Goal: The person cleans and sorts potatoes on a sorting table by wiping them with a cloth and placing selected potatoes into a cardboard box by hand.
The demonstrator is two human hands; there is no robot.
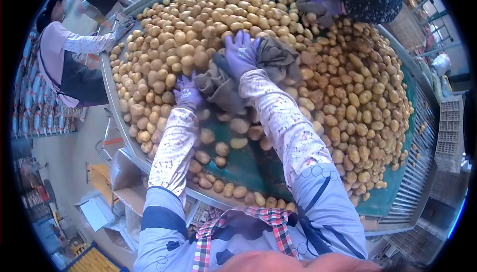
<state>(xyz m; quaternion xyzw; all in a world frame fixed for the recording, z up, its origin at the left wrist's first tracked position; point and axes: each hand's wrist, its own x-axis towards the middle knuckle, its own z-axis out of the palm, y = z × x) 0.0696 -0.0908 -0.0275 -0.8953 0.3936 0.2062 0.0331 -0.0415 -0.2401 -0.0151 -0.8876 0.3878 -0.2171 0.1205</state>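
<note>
Both of my hands wear purple gloves and reach into a large heap of potatoes (211,11). My left hand (188,93) rests on potatoes with its fingers apart, just beside a bunched grey-brown cloth (221,89). Farther forward, my right hand (242,54) lies with fingers stretched over the heap. Cloth shows on both sides of it, including a dark fold (278,59) to its right; whether this is one piece I cannot tell. Beneath my forearms, several loose potatoes (221,149) lie on a green surface (233,165).
A metal rim (115,105) edges the table. Across it, a person's gloved hand (330,6) holds cloth over potatoes; another person (74,63) stands at the left. Metal rollers (415,172) run along the right. An open cardboard box (130,180) sits at lower left, near stacked crates (449,128) opposite.
</note>
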